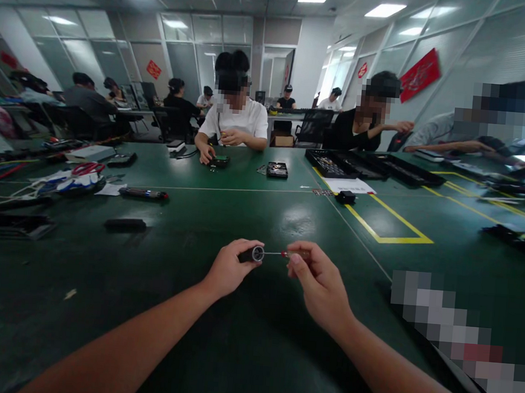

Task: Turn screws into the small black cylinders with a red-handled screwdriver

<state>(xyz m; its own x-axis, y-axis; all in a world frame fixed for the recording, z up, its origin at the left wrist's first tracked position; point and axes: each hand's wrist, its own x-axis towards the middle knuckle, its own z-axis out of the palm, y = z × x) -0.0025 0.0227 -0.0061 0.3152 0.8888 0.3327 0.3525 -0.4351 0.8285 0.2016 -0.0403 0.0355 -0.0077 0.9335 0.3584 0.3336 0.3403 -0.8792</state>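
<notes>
My left hand (230, 268) is closed around a short dark cylindrical handle (254, 254) whose round silvery end faces right. My right hand (317, 281) pinches a thin metal bit with a red band (281, 254), its tip pointing into the handle's end. Both hands hover just above the dark green table (232, 351), near its front middle, a few centimetres apart.
A black bar (125, 224) and a red-tipped screwdriver (143, 193) lie to the left. Cables and tools (70, 178) are further left. Black trays (365, 166), a paper (349, 185) and a yellow-taped rectangle (390, 222) lie far right. People sit across the table, one handling a device (220, 160).
</notes>
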